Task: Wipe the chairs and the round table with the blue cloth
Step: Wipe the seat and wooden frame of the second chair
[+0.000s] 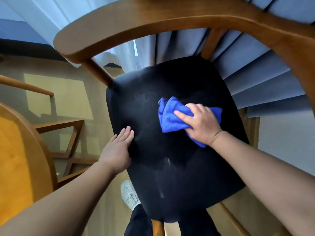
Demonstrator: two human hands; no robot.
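Chair seat [172, 169], blue cloth [170, 117] gripped in right hand [202, 124], left hand [117, 150] resting flat

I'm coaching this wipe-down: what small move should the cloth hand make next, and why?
Probably pull the blue cloth under the right hand toward the front of the black seat: pale streaks show there, while the cloth lies nearer the backrest. The left hand rests flat on its left edge, steadying it.
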